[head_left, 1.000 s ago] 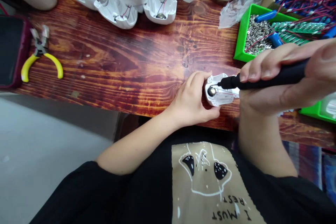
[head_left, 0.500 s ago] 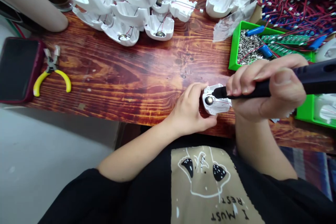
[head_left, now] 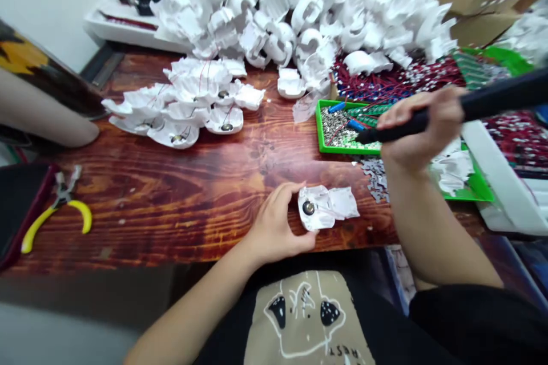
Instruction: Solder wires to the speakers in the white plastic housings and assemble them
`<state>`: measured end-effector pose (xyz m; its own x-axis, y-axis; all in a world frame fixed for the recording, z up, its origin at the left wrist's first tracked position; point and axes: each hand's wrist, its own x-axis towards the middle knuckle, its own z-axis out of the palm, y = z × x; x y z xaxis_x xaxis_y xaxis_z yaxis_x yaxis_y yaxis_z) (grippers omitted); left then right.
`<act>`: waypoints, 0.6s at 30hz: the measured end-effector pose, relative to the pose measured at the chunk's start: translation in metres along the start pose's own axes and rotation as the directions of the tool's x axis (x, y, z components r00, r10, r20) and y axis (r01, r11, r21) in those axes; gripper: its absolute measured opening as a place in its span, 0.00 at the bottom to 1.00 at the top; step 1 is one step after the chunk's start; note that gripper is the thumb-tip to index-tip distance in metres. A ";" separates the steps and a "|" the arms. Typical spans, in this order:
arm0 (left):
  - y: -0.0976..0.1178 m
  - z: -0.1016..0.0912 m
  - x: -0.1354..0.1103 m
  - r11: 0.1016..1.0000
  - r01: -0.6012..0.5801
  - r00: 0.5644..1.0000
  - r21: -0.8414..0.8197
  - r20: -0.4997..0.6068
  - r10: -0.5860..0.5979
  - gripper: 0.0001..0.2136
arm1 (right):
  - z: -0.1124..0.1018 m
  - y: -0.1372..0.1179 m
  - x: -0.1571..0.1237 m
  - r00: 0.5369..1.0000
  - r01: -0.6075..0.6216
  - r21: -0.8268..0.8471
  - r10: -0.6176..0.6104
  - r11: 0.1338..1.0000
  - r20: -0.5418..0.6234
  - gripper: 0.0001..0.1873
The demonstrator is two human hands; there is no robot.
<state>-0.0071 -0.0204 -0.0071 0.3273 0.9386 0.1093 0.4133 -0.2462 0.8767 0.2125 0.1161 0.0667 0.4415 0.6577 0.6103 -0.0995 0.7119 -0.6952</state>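
My left hand (head_left: pixel 276 222) grips the left end of a white plastic shell (head_left: pixel 327 206) that lies on the wooden table (head_left: pixel 180 194) near its front edge. The shell has a round metal disc and a thin red wire inside. My right hand (head_left: pixel 417 128) is closed round a black electric screwdriver (head_left: pixel 462 108). The screwdriver's tip hangs over the green tray (head_left: pixel 322 132) of small screws, well above and to the right of the shell.
A row of white shells with wires (head_left: pixel 184 111) lies at mid-left, and a big heap of white shells (head_left: pixel 334 11) fills the back. Yellow-handled pliers (head_left: pixel 55 211) and a dark phone (head_left: pixel 15 205) lie at the left. Another person's arm (head_left: pixel 47 117) rests at far left.
My right hand has lifted the screwdriver off the shell and carried it up and right, over the screw tray. The camera has tilted up, showing more of the table's back.
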 end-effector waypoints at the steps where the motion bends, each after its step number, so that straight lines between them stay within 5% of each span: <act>1: 0.000 -0.001 0.000 1.000 -0.020 0.999 0.007 0.029 0.020 0.33 | -0.003 0.011 0.005 0.999 -0.032 -0.028 0.032 0.999 -0.013 0.15; 8: 0.000 -0.005 0.000 0.989 -0.102 0.989 0.111 0.122 0.088 0.36 | -0.009 0.060 -0.001 0.997 -0.077 -0.052 0.078 0.996 0.021 0.16; 18: 0.008 -0.009 -0.002 0.990 -0.036 0.979 0.133 0.202 0.009 0.42 | 0.008 0.031 0.001 0.975 -0.218 0.083 0.220 0.972 -0.020 0.19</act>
<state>-0.0120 -0.0224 0.0039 0.4956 0.8683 0.0201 0.5104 -0.3098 0.8022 0.2029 0.1409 0.0488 0.4265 0.7931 0.4348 -0.2671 0.5697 -0.7773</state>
